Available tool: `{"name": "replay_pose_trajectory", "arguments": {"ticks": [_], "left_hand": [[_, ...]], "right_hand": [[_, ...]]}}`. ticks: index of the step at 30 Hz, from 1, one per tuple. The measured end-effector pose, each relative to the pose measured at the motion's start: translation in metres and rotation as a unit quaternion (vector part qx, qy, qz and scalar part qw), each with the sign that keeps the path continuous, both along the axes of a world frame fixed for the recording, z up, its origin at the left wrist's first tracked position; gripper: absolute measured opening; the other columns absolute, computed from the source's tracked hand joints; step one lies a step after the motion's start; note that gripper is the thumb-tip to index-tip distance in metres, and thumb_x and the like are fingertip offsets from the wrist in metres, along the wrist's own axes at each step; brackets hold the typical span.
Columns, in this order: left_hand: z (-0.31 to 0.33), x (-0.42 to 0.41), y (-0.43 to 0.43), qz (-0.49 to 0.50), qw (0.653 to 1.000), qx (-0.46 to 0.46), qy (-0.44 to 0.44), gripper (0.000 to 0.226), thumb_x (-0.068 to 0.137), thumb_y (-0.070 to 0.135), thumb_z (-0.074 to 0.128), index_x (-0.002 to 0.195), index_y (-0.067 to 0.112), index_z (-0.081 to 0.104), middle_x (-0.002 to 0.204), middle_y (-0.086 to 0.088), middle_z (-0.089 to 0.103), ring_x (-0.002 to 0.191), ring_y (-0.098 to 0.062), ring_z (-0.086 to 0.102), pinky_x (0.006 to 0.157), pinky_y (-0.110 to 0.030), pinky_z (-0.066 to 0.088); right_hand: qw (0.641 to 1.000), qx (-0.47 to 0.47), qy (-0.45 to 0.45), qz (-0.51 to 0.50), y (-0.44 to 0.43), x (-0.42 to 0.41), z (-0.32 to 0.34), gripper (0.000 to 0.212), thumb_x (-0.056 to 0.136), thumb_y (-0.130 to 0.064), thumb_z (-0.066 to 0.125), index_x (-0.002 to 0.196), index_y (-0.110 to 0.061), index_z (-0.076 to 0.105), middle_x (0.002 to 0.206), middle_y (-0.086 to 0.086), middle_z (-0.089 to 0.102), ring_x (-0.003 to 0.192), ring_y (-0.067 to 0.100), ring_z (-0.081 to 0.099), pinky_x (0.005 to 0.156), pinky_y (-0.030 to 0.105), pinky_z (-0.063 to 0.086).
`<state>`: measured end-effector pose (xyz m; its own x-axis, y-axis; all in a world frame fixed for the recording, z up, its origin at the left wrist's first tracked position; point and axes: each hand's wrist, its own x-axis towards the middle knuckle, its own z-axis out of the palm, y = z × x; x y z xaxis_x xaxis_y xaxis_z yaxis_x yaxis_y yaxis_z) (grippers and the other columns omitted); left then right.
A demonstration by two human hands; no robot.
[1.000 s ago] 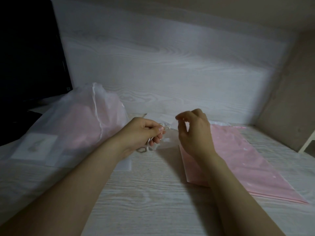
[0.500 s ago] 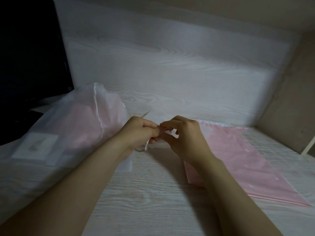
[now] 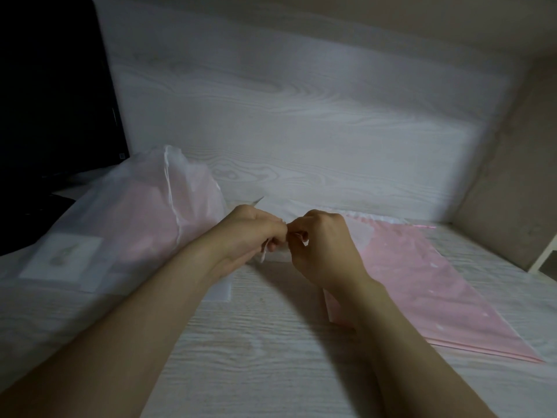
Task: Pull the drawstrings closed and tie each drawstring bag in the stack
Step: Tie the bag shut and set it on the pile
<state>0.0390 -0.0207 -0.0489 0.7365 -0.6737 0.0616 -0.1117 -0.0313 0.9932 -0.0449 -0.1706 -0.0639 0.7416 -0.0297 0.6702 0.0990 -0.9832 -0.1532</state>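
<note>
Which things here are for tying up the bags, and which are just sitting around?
For the job:
- left hand and right hand, both pinching the white drawstring
- stack of pink bags

Just sitting around:
- big see-through sack with something pink inside, untouched
- black screen

The tabletop [image 3: 271,342] is pale wood-grain board with a matt, lightly textured finish, and the back panel [image 3: 301,116] shows the same grain. The pink bags [image 3: 422,282] look like smooth film with a faint sheen. The white bag [image 3: 135,224] is translucent and frosted. The drawstring [image 3: 263,254] is thin white cord. The screen [image 3: 54,101] looks matt black.
</note>
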Motion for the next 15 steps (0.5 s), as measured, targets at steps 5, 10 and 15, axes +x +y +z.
{"name": "replay_pose_trajectory", "arguments": {"ticks": [5,10,15], "left_hand": [[-0.006,0.004,0.006,0.136,0.986,0.039,-0.087,0.046,0.067,0.01,0.091,0.102,0.026,0.065,0.119,-0.002,0.059,0.09,-0.018,0.062,0.059,-0.032,0.052],[-0.007,0.011,0.01,0.16,0.965,0.008,-0.209,0.026,0.069,0.004,0.094,0.065,0.024,0.077,0.08,-0.001,0.08,0.075,-0.02,0.077,0.075,-0.041,0.066],[-0.006,0.005,0.01,0.13,0.957,-0.005,-0.26,0.026,0.079,-0.002,0.087,0.078,0.025,0.086,0.09,0.012,0.081,0.087,0.001,0.076,0.091,-0.024,0.061]], "right_hand": [[0.981,0.185,0.042,0.032,0.002,-0.007,0.005,0.012,0.086,-0.014,0.074,0.086,-0.021,0.084,0.067,-0.01,0.073,0.059,0.005,0.062,0.059,0.017,0.044],[0.905,0.399,0.11,0.099,0.001,-0.006,0.008,0.007,0.09,-0.011,0.077,0.085,-0.01,0.081,0.072,0.019,0.07,0.06,0.011,0.05,0.058,0.025,0.039],[0.855,0.492,0.123,0.103,0.0,-0.01,0.01,0.01,0.09,-0.008,0.074,0.083,-0.007,0.081,0.067,0.008,0.055,0.056,0.011,0.04,0.048,0.019,0.032]]}}
